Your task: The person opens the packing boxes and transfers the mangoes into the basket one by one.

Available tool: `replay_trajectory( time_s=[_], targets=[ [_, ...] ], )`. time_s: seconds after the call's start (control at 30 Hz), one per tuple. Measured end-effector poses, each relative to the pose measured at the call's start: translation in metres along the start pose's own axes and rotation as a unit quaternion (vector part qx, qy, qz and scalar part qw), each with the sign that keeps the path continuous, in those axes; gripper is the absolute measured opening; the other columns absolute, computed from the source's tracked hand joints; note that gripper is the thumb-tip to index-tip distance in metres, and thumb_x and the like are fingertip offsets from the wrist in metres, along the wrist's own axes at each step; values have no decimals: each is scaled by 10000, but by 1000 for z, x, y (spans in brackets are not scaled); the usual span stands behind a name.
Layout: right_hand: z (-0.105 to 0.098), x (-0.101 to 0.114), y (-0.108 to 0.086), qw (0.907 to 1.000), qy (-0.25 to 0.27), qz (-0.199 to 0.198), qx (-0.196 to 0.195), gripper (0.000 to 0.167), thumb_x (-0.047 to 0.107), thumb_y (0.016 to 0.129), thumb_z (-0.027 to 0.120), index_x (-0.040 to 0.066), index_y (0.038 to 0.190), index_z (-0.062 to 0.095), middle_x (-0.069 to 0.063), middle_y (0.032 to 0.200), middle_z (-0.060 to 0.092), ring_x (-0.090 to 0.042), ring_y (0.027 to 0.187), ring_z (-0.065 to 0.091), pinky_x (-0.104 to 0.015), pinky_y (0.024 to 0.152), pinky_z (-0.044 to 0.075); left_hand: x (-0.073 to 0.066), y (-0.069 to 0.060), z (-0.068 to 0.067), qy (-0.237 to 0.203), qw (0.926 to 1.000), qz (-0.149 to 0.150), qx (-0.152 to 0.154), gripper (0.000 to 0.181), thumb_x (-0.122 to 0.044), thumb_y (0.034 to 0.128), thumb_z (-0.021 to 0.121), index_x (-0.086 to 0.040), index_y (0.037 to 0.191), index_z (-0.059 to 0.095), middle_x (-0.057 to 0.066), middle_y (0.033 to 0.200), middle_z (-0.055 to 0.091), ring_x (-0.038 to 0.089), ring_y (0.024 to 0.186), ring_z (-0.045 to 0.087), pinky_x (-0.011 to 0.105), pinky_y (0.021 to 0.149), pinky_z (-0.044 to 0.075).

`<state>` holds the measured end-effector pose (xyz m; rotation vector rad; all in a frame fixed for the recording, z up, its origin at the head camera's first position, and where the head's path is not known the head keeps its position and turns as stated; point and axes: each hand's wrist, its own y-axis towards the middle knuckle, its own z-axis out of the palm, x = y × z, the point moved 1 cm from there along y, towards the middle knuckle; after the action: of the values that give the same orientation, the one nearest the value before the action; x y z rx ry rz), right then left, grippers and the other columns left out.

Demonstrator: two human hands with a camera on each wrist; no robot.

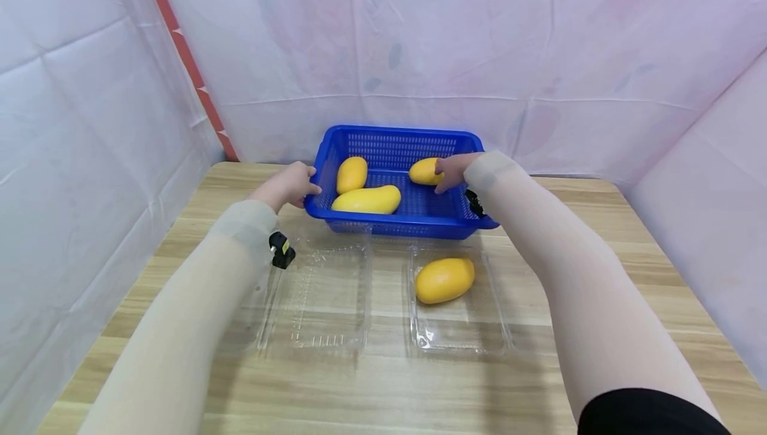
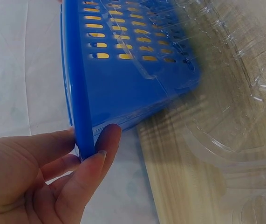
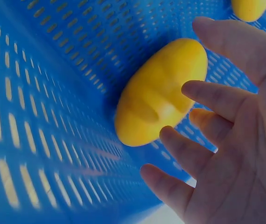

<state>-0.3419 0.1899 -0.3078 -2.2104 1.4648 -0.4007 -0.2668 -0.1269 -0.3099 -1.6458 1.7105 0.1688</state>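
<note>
A blue plastic basket (image 1: 413, 219) stands at the back of the table. My left hand (image 1: 290, 186) grips its left rim; in the left wrist view, the thumb and fingers pinch the blue rim (image 2: 80, 107) from both sides. Inside the basket's right end lies a yellow mango (image 1: 423, 172). Over it reaches my right hand (image 1: 458, 168), its fingers spread, as the right wrist view shows. The fingertips are close to that mango (image 3: 158, 93); whether they touch it I cannot tell. Another mango (image 1: 351, 174) and a longer mango (image 1: 368, 200) lie in the basket's left part.
In front of the basket, a clear plastic container (image 1: 506, 335) holds one mango (image 1: 445, 280). Left of it sits another clear plastic container (image 1: 329, 298), under and beside my left forearm. White sheeting (image 1: 449, 42) hangs behind the wooden table (image 1: 383, 395) and at both sides.
</note>
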Motion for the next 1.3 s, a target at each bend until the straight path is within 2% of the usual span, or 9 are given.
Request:
replay_trajectory(
  time_s=[0.1,0.23,0.4,0.77,1.03,1.3],
  targets=[
    [-4,0,-7,9999,-29,-64,-79,627,341,921,539,9,1419,353,-199,1517,165,-398,1356,193,-530,1078,210,1,1,-1,-40,10000,-22,-2,609,-90,968,489,42,1461,156,257,1454,283,350,1007,592,340,723,553],
    [-6,-1,-13,9999,5,-71,-141,622,352,922,532,23,1421,360,-200,1506,206,-398,1356,196,-539,1078,201,1,1,-1,13,10000,-36,-22,606,-98,969,490,42,1461,164,249,1458,281,341,996,597,339,718,553],
    [-5,-1,-20,9998,55,-98,-171,609,349,919,540,12,1402,390,-227,1442,332,-402,1326,269,-537,1062,244,1,0,-2,124,9999,-2,-13,597,-103,970,490,54,1455,179,247,1465,268,332,982,602,330,713,554],
    [-4,5,-35,9988,-222,-375,-208,576,320,924,562,-34,1360,433,-231,1383,419,-389,1276,363,-502,1045,299,-2,-3,-2,79,10000,-15,32,598,-94,970,485,52,1456,167,243,1475,245,341,1002,592,338,730,551],
    [0,7,-49,9980,-127,-492,-383,496,324,911,589,-26,1260,548,-183,1232,571,-318,1135,520,-473,982,391,-3,-6,-1,86,9999,50,-28,591,-91,969,488,58,1451,182,246,1467,261,342,997,596,336,725,552],
    [3,13,-65,9969,-72,-703,-359,476,312,907,591,-35,1231,563,-174,1202,589,-313,1115,537,-463,962,413,-2,-6,-1,91,9999,67,-20,594,-90,969,485,57,1453,173,255,1462,263,336,971,602,334,723,552]
  ],
)
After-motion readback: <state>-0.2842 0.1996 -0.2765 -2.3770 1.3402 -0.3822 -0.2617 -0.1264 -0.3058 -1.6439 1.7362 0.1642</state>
